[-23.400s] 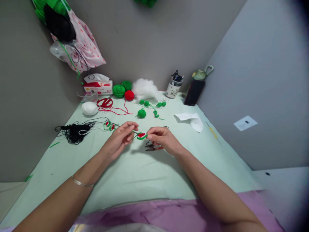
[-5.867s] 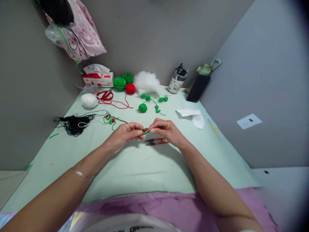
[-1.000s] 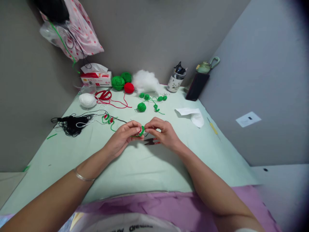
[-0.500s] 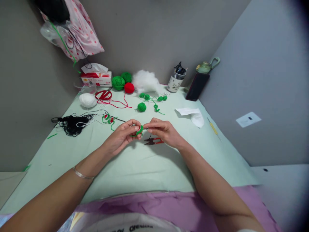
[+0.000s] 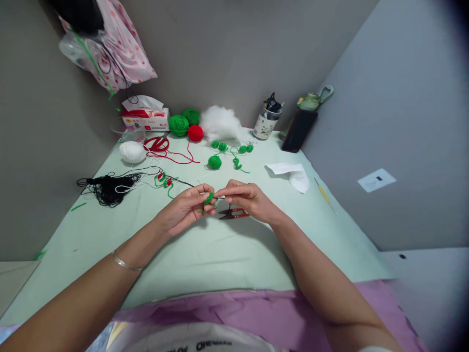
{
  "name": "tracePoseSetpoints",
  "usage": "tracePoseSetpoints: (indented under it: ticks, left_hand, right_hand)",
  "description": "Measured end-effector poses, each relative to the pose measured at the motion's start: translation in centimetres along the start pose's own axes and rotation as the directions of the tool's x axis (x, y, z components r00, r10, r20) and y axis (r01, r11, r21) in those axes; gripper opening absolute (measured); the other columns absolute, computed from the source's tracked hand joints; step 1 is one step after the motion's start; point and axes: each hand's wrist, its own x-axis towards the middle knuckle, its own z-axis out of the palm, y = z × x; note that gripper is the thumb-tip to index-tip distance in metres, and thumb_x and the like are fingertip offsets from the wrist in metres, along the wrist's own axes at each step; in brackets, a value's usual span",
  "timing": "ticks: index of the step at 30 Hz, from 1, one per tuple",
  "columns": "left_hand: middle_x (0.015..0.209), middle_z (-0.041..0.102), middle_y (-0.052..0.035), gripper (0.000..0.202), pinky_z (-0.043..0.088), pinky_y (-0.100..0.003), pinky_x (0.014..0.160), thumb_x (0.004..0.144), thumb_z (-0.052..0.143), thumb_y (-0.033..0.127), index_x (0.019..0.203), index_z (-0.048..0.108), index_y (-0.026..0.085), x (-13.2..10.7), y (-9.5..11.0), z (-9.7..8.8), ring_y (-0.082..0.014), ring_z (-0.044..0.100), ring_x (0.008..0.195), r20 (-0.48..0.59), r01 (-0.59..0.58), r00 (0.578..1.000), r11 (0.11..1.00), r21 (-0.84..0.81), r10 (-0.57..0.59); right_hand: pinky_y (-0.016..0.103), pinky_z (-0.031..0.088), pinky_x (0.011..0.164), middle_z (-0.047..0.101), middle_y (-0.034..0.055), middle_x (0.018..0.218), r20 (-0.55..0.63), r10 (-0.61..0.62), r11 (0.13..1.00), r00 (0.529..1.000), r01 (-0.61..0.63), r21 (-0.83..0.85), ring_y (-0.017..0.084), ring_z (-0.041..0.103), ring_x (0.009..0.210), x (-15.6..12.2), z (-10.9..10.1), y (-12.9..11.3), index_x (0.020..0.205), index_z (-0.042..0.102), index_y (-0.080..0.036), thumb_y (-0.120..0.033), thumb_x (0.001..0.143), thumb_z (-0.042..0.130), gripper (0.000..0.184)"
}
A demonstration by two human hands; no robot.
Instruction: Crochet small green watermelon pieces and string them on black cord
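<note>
My left hand (image 5: 185, 209) pinches a small green and red crocheted piece (image 5: 208, 199) above the pale green table cover (image 5: 205, 254). My right hand (image 5: 246, 200) is closed in a pinch right beside the piece, holding a thin needle (image 5: 220, 197) that points into it. Red-handled thread snips (image 5: 234, 213) lie on the cover just under my right hand.
Black thread tangle (image 5: 108, 188) and small finished crochet pieces (image 5: 163, 180) lie to the left. Green yarn balls (image 5: 184, 122), a red ball (image 5: 195, 132), white stuffing (image 5: 222, 128), a tissue box (image 5: 144, 117), a jar (image 5: 266, 124), a dark phone (image 5: 298, 137) and a tissue (image 5: 293, 176) sit further back.
The crocheted piece has turned in my left fingers so its green edge faces up. My right hand has shifted slightly right, and the needle now shows between the hands.
</note>
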Motion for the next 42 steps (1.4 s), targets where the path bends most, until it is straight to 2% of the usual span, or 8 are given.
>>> tracePoseSetpoints:
  ticks: [8, 16, 22, 26, 32, 37, 42]
  left_hand:
    - [0.076, 0.054, -0.0002, 0.019, 0.052, -0.025, 0.073, 0.079, 0.077, 0.028, 0.086, 0.066, 0.014, -0.3, 0.2, 0.2, -0.0061, 0.046, 0.059, 0.073, 0.056, 0.996, 0.998, -0.028, -0.054]
    - [0.074, 0.053, 0.0005, 0.016, 0.053, -0.026, 0.075, 0.082, 0.074, 0.026, 0.086, 0.066, 0.014, -0.3, 0.1, 0.3, -0.0064, 0.046, 0.060, 0.104, 0.035, 0.994, 0.999, 0.001, -0.035]
    - [0.080, 0.059, -0.0009, 0.009, 0.056, -0.026, 0.081, 0.088, 0.068, 0.023, 0.093, 0.066, 0.015, 0.1, -0.3, 0.1, -0.0074, 0.055, 0.066, -0.015, -0.042, 0.999, 0.999, -0.009, 0.042]
    - [0.089, 0.064, -0.0027, 0.012, 0.055, -0.027, 0.087, 0.087, 0.069, 0.022, 0.097, 0.066, 0.016, 0.0, 0.0, 0.0, -0.0095, 0.062, 0.075, -0.045, -0.033, 0.998, 0.999, -0.019, 0.032]
    - [0.081, 0.065, -0.0003, 0.017, 0.053, -0.025, 0.083, 0.081, 0.074, 0.021, 0.094, 0.063, 0.016, 0.0, -0.2, 0.4, -0.0119, 0.066, 0.077, -0.083, -0.059, 0.995, 0.997, 0.044, 0.063]
    - [0.079, 0.064, 0.0021, 0.020, 0.049, -0.024, 0.081, 0.079, 0.076, 0.021, 0.090, 0.061, 0.016, 0.1, -0.9, 1.0, -0.0106, 0.064, 0.076, -0.152, -0.169, 0.971, 0.978, 0.126, 0.187]
    - [0.079, 0.065, 0.0020, 0.021, 0.046, -0.023, 0.076, 0.079, 0.076, 0.024, 0.090, 0.059, 0.017, 0.2, -1.2, 1.1, -0.0107, 0.062, 0.077, -0.207, -0.214, 0.939, 0.939, 0.269, 0.274]
  right_hand:
    - [0.029, 0.044, 0.072, 0.056, 0.0017, 0.083, 0.018, -0.028, 0.999, 0.999, 0.027, 0.039, 0.015, 0.051, 0.079, -0.1, 0.3, -0.1, 0.111, 0.075, -0.029, -0.030, 0.093, 0.061, 0.023]
    - [0.029, 0.046, 0.071, 0.058, 0.0017, 0.083, -0.054, -0.057, 0.997, 0.997, 0.060, 0.049, 0.014, 0.055, 0.078, 0.0, 1.0, -1.0, 0.102, 0.077, -0.026, -0.027, 0.092, 0.063, 0.017]
    - [0.028, 0.045, 0.075, 0.062, 0.0018, 0.087, -0.168, -0.055, 0.996, 0.984, 0.065, 0.058, 0.013, 0.059, 0.080, 0.2, 1.5, -0.7, 0.099, 0.075, -0.023, -0.023, 0.091, 0.063, 0.015]
    - [0.028, 0.043, 0.071, 0.061, 0.0014, 0.084, -0.245, -0.032, 0.998, 0.969, 0.046, 0.050, 0.013, 0.056, 0.077, 0.4, 1.4, -0.2, 0.096, 0.075, -0.022, -0.024, 0.089, 0.066, 0.011]
    - [0.027, 0.047, 0.070, 0.065, 0.0009, 0.082, -0.295, 0.044, 0.988, 0.955, 0.003, 0.157, 0.013, 0.059, 0.075, 0.6, 2.3, 0.0, 0.083, 0.072, -0.019, -0.025, 0.082, 0.072, 0.007]
    - [0.028, 0.053, 0.073, 0.068, 0.0008, 0.077, -0.255, 0.155, 0.955, 0.954, -0.080, 0.284, 0.014, 0.065, 0.073, 0.7, 2.8, -0.4, 0.087, 0.071, -0.018, -0.032, 0.085, 0.070, 0.014]
    - [0.033, 0.054, 0.083, 0.072, 0.0033, 0.086, -0.157, 0.198, 0.937, 0.968, -0.140, 0.319, 0.017, 0.069, 0.084, 0.6, 2.5, -0.5, 0.094, 0.071, -0.018, -0.034, 0.086, 0.068, 0.018]
